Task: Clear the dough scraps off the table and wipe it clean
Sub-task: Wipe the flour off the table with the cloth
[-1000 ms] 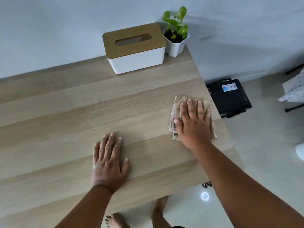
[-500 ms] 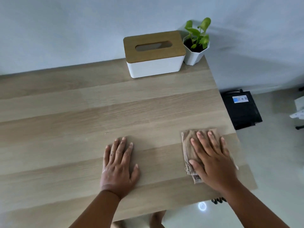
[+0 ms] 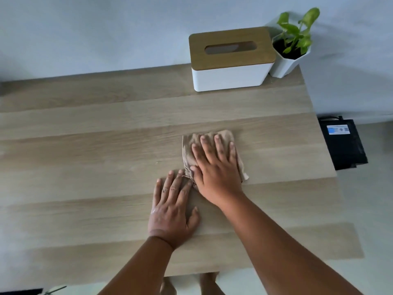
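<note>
Cloth [image 3: 188,152] flat under right hand [image 3: 217,175], beside left hand [image 3: 172,211].

Beige cloth [image 3: 209,136], pale wood-grain table [image 3: 106,145].

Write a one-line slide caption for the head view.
Right hand presses a beige cloth flat on the wooden table; left hand rests beside it.
</note>
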The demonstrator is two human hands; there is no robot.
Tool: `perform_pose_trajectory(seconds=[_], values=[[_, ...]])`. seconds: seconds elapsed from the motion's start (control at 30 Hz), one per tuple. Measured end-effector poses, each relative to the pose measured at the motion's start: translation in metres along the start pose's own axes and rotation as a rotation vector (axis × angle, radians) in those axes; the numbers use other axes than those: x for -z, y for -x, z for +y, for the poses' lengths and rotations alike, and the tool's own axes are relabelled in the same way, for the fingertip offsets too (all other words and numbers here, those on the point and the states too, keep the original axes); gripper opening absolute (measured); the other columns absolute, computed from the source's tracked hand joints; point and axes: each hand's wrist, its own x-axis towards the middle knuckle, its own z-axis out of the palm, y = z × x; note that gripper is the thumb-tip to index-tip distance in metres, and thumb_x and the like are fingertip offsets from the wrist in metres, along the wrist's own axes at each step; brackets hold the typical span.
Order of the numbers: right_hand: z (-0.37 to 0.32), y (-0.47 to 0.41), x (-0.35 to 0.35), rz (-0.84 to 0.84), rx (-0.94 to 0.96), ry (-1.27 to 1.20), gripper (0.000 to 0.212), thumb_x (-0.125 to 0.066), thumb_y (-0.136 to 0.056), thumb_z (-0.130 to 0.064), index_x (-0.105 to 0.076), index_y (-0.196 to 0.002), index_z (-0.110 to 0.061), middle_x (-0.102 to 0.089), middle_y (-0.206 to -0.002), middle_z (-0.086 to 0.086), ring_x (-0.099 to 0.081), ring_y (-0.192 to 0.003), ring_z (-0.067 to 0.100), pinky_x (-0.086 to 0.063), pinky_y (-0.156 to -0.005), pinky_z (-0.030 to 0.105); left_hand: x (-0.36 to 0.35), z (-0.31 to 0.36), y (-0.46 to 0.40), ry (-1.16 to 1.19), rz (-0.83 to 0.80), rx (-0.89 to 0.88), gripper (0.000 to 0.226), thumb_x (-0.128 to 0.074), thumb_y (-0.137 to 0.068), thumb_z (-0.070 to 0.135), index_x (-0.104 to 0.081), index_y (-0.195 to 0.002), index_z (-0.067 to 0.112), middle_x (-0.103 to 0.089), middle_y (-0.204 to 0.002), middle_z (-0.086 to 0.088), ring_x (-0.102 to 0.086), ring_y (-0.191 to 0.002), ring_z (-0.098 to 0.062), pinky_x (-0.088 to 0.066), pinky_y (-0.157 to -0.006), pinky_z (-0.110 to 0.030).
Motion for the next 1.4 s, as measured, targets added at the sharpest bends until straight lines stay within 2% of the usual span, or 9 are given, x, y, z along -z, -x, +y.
perform_pose_trajectory(seconds=[0.1,0.23,0.33,0.47,0.63,0.8,0.97,1.13,1.4], values=[[0.033,0.037,-0.004,0.036,0.036,0.016,0.062,-0.044,-0.101,-0.052,-0.04,-0.158,-0.027,-0.026,-0.171,0.002,-0.013,-0.16,0.033,-0.016,-0.125,0.061,0.001,0.001,0.003,0.009,-0.01,0.004,0.075,-0.059,-0.084,0.045,-0.049,-0.152,0.014,-0.026,-0.169,-0.01,-0.015,-0.159,-0.03,-0.024,-0.122,-0.062],[0.091,0.07,0.011,0.008,-0.156,0.066,0.066,-0.04,-0.1,-0.055,-0.038,-0.159,-0.025,-0.023,-0.172,0.004,-0.014,-0.159,0.035,-0.018,-0.124,0.062,0.001,0.001,0.004,0.015,-0.019,0.0,0.076,-0.061,-0.085,0.044,-0.047,-0.154,0.015,-0.024,-0.17,-0.009,-0.014,-0.159,-0.031,-0.023,-0.122,-0.063],[0.106,0.039,0.019,-0.052,-0.316,0.079,0.069,-0.033,-0.098,-0.058,-0.032,-0.161,-0.029,-0.018,-0.173,0.001,-0.011,-0.159,0.035,-0.011,-0.125,0.065,0.002,0.002,0.002,0.026,-0.029,0.013,0.077,-0.06,-0.085,0.045,-0.047,-0.154,0.015,-0.024,-0.17,-0.009,-0.014,-0.159,-0.03,-0.023,-0.122,-0.063],[0.086,-0.049,0.019,-0.019,-0.531,0.009,0.071,-0.028,-0.097,-0.058,-0.03,-0.161,-0.028,-0.015,-0.173,0.003,-0.006,-0.159,0.039,-0.005,-0.122,0.071,0.004,0.002,0.0,0.042,-0.036,0.025,0.077,-0.06,-0.084,0.045,-0.047,-0.154,0.016,-0.024,-0.17,-0.009,-0.013,-0.16,-0.03,-0.021,-0.124,-0.061],[0.002,-0.117,0.01,-0.032,-0.23,0.005,0.067,-0.031,-0.097,-0.058,-0.03,-0.159,-0.031,-0.016,-0.173,0.004,-0.005,-0.158,0.041,-0.002,-0.122,0.069,0.002,-0.001,0.003,0.044,-0.032,0.029,0.079,-0.063,-0.081,0.043,-0.047,-0.154,0.016,-0.024,-0.17,-0.009,-0.013,-0.16,-0.03,-0.019,-0.124,-0.061],[-0.044,-0.079,-0.002,-0.056,0.128,-0.005,0.068,-0.035,-0.098,-0.06,-0.038,-0.158,-0.029,-0.022,-0.172,0.002,-0.01,-0.16,0.034,-0.009,-0.125,0.062,0.001,-0.001,0.001,0.05,-0.032,0.032,0.081,-0.065,-0.077,0.042,-0.049,-0.152,0.015,-0.031,-0.168,-0.01,-0.015,-0.159,-0.03,-0.022,-0.123,-0.063],[0.027,-0.051,0.006,0.04,-0.013,-0.01,0.072,-0.045,-0.094,-0.066,-0.045,-0.155,-0.029,-0.029,-0.17,0.001,-0.021,-0.158,0.03,-0.022,-0.126,0.054,0.003,0.0,0.003,0.055,-0.018,0.017,0.077,-0.065,-0.08,0.044,-0.051,-0.15,0.016,-0.026,-0.169,-0.01,-0.016,-0.159,-0.031,-0.023,-0.123,-0.063],[0.007,-0.093,0.006,-0.025,-0.142,0.03,0.075,-0.033,-0.094,-0.067,-0.034,-0.16,-0.03,-0.021,-0.172,0.004,-0.011,-0.158,0.038,-0.01,-0.125,0.064,0.003,0.002,0.001,0.074,-0.005,0.016,0.076,-0.064,-0.081,0.044,-0.051,-0.151,0.015,-0.026,-0.169,-0.01,-0.017,-0.159,-0.032,-0.024,-0.121,-0.063],[-0.081,-0.167,-0.001,-0.084,0.176,0.058,0.075,-0.028,-0.095,-0.068,-0.03,-0.16,-0.031,-0.017,-0.173,0.003,-0.01,-0.159,0.037,-0.006,-0.122,0.068,0.001,-0.001,0.001,0.087,-0.02,0.034,0.079,-0.066,-0.08,0.042,-0.049,-0.152,0.015,-0.026,-0.17,-0.01,-0.015,-0.159,-0.031,-0.022,-0.122,-0.062]])
